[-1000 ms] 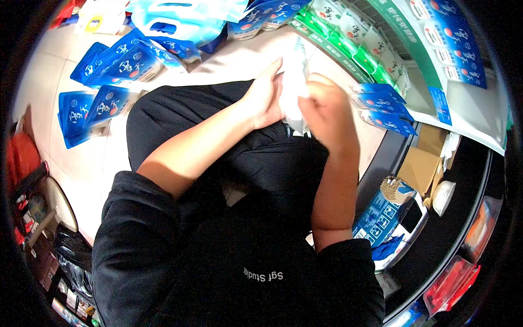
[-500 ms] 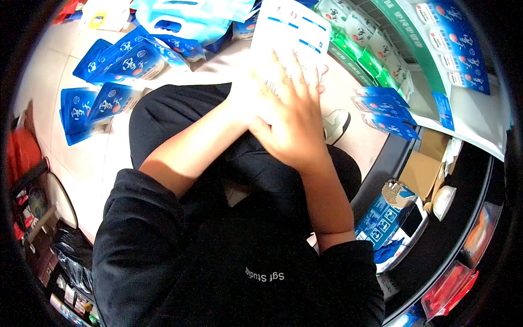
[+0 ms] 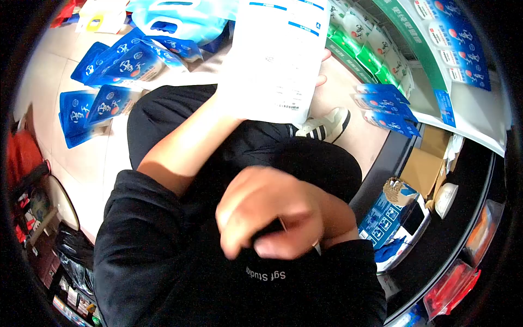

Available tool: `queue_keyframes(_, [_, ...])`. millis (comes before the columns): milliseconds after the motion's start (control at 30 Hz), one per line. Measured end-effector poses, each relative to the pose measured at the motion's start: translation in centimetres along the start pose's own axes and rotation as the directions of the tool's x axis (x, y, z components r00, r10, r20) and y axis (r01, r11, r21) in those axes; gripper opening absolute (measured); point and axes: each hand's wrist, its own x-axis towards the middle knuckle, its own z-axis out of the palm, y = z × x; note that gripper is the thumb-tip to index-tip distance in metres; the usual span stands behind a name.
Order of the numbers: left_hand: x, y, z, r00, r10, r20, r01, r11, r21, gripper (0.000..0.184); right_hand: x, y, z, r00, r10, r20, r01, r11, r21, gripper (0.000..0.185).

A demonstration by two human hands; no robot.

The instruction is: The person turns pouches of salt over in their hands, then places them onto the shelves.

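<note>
My left hand (image 3: 231, 103) is closed on a flat white printed pack (image 3: 272, 65) with rounded corners, blue bars and small text. Most of that hand is behind the pack, and two fingertips show past its right edge. The pack is tilted up above my crossed legs. In front of my chest, apart from the pack, is my right hand (image 3: 269, 212). Its fingers are loosely curled, with a gap between thumb and forefinger, and motion blurs them. I make out nothing held there.
Blue pouches (image 3: 128, 65) lie on the floor at left, with more (image 3: 73, 111) nearer. A light-blue plastic bag (image 3: 180, 19) is behind them. At right stand a shelf of green-white packs (image 3: 376, 52), more blue pouches (image 3: 387, 111) and an open cardboard box (image 3: 422, 171). My shoe (image 3: 327, 128) is by the pack.
My right hand has left the pack, where it lay flat, and drawn back toward my chest. The pack has come nearer and more of its printed face shows.
</note>
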Motion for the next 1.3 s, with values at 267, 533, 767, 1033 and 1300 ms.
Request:
queue_keyframes(267, [0.2, -0.6, 0.3, 0.992, 0.119, -0.044, -0.121, 0.992, -0.037, 0.065, 1.4, -1.5, 4.5, 0.983, -0.178, 0.050, 0.087, 0.686, 0.722, 0.022])
queue_keyframes(533, [0.1, 0.1, 0.9, 0.995, -0.093, 0.043, 0.095, 0.995, -0.034, 0.054, 1.8, -1.5, 4.7, 0.969, -0.241, 0.057, 0.127, 0.681, 0.721, 0.023])
queue_keyframes(767, [-0.1, 0.2, 0.2, 0.989, -0.125, 0.078, 0.133, 0.985, -0.114, 0.054, 1.7, -1.1, 4.3, 0.948, -0.300, 0.107, 0.150, 0.715, 0.682, 0.058])
queue_keyframes(1033, [-0.2, 0.4, 0.7, 0.989, -0.144, -0.037, 0.134, 0.972, -0.194, 0.056, 0.8, -1.1, 0.4, 0.955, -0.253, 0.154, 0.208, 0.943, 0.261, 0.013])
queue_keyframes(1300, [-0.1, 0.3, -0.3, 0.996, -0.065, -0.053, 0.064, 0.998, -0.024, 0.058, -4.2, -3.0, -7.3, 0.446, -0.195, -0.874, -0.012, 0.975, -0.223, 0.025])
